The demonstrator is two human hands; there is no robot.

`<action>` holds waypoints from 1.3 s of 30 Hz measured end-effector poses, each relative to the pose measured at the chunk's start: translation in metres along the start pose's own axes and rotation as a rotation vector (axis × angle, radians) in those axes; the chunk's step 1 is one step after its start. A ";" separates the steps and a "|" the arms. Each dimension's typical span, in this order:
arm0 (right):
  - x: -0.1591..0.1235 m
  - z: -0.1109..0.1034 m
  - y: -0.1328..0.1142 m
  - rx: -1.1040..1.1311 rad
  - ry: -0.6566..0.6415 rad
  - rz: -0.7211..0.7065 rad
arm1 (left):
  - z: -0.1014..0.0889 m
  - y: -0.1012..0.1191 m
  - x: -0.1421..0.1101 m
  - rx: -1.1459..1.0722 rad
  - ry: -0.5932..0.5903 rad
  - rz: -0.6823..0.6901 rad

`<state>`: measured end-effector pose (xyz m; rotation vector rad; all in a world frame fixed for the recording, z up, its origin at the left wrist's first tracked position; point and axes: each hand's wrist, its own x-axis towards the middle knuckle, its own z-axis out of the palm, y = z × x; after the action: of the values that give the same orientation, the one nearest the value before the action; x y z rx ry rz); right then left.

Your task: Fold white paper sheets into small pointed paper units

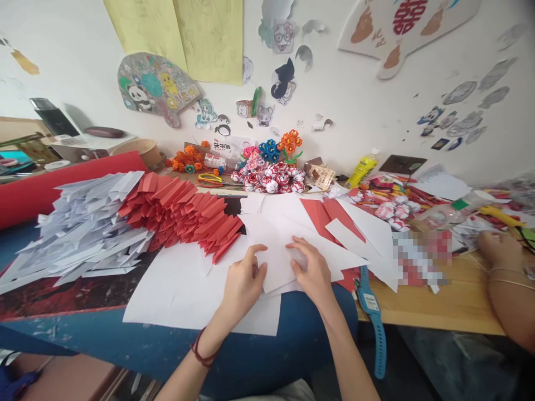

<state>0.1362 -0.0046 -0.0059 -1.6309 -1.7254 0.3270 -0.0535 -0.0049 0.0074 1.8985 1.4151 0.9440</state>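
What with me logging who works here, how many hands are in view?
3: the left hand and right hand at the white paper, and another person's hand near the right edge; others may be hidden.

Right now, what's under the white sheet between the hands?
Past the near edge of the white sheet, a larger white sheet shows beneath; whatever lies under the upper one's middle is covered.

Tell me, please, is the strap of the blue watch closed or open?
Open: the blue watch strap extends above and below its watch face, forming no loop.
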 end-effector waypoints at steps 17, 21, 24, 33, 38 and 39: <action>-0.001 0.002 0.000 -0.040 0.004 -0.041 | -0.001 -0.001 -0.003 -0.007 -0.017 0.056; -0.001 0.003 0.001 -0.046 0.009 -0.040 | -0.001 -0.001 -0.004 0.004 -0.020 0.052; -0.002 0.003 0.001 -0.051 0.012 -0.041 | -0.001 0.000 -0.005 0.007 -0.024 0.054; -0.002 0.003 -0.003 -0.103 0.009 -0.029 | -0.001 0.001 -0.006 0.012 -0.028 0.068; -0.002 0.004 -0.004 -0.118 0.003 -0.019 | -0.002 0.002 -0.006 0.009 -0.029 0.076; -0.002 0.004 -0.004 -0.120 0.003 -0.018 | -0.002 0.001 -0.006 0.007 -0.030 0.079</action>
<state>0.1300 -0.0061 -0.0069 -1.6989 -1.7864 0.2157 -0.0553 -0.0113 0.0083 1.9784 1.3364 0.9450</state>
